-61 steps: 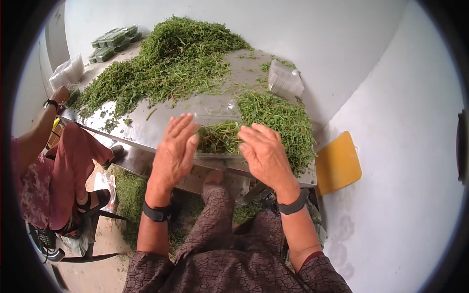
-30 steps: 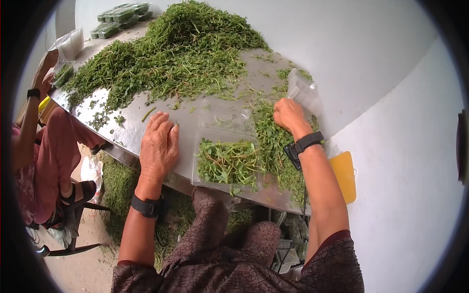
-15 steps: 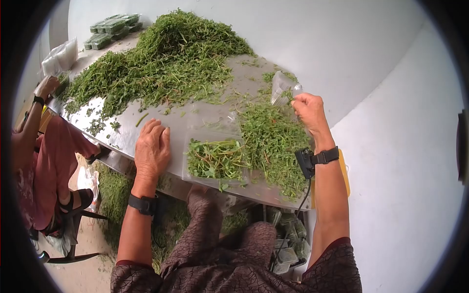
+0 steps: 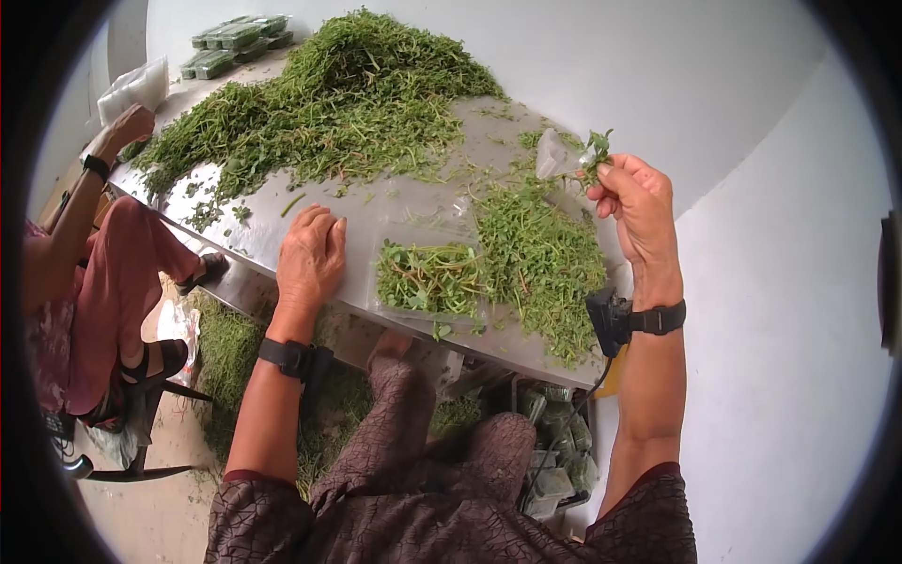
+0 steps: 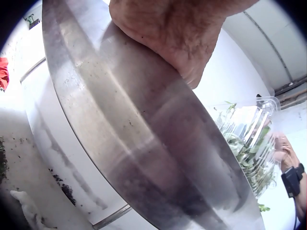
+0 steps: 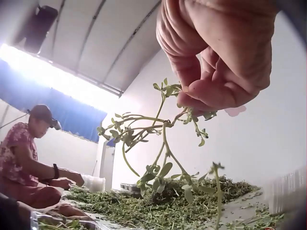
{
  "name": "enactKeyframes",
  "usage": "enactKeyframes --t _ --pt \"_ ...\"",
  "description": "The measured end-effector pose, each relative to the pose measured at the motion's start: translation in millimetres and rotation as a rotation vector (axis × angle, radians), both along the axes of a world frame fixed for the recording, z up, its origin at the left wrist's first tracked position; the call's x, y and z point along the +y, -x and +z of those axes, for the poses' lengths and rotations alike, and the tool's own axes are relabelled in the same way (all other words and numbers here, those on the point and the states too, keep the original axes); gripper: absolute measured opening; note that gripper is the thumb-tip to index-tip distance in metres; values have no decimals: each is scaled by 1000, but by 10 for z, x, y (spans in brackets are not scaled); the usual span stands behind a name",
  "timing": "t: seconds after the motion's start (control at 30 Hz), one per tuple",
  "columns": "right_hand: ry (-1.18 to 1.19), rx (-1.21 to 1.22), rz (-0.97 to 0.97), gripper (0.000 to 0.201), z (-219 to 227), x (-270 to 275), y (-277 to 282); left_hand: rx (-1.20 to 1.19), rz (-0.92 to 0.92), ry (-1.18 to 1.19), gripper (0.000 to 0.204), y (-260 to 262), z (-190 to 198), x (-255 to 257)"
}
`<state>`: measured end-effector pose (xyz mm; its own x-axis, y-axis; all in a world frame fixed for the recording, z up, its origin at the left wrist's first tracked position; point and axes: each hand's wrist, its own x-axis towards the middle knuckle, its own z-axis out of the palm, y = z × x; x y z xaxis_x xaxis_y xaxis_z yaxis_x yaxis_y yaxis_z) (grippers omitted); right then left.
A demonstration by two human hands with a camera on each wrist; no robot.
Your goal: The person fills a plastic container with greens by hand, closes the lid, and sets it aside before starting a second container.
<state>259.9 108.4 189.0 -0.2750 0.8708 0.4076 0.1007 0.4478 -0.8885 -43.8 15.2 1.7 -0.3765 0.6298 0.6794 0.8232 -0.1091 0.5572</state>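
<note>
My right hand (image 4: 639, 202) is raised over the table's right end. It pinches a leafy green sprig (image 6: 165, 125), purslane by its look, between thumb and fingers, its branched stems hanging down in the right wrist view. My left hand (image 4: 312, 256) rests on the metal table (image 4: 268, 202) near the front edge, fingers relaxed and holding nothing. Between the hands lies an opened clear plastic box (image 4: 374, 305), its lid (image 4: 413, 218) folded back toward the far side. Cut greens (image 4: 427, 280) fill the box, with a few leaves over its front rim.
Beside the box spreads a heap of greens (image 4: 540, 268), with clear empty containers (image 4: 552, 155) behind it. A larger heap (image 4: 366, 85) covers the table's back, near packed boxes (image 4: 235, 38). Another person (image 4: 94, 310) works at left. A crate of boxes (image 4: 554, 470) stands below.
Both hands were over the box; then my left hand came to rest on the table. My right hand went to the right-hand heap and rose with a sprig.
</note>
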Motion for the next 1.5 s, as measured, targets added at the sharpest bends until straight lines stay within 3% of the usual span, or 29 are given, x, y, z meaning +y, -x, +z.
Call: enactKeyframes --t 0.2,0.3,0.4,0.6,0.67,0.73,0.8,0.83,0.97,1.17,1.3,1.5 --pt "-17 5 64 14 -112 -371 367 1 4 0 18 -1 7 7" --pt "70 -353 117 13 -357 -472 510 24 -2 -27 17 5 2 14" --pt "-81 -456 83 12 -597 -388 483 16 -8 -37 17 6 2 15" --pt "-22 -472 -15 13 -569 -508 333 4 -18 -42 16 -3 21 6" --pt "-178 -538 -11 19 -651 -560 335 5 -16 -38 16 -7 32 -1" --pt "-141 -585 34 28 -661 -589 350 9 -14 -31 16 -10 28 2" --pt "-494 -702 113 36 -715 -574 372 14 -10 -52 15 -8 20 5" --pt "-420 -677 161 40 -700 -581 394 16 -4 -51 15 -10 27 1" --pt "-498 -681 212 40 -763 -550 501 12 -5 -21 14 -13 37 -10" --pt "-588 -873 376 35 -841 -581 730 0 -11 17 14 -15 64 -35" --pt "-614 -900 379 34 -920 -533 799 -15 -31 51 15 -7 72 -47" --pt "-581 -757 264 35 -789 -653 594 -59 -31 -20 18 -29 76 -42"
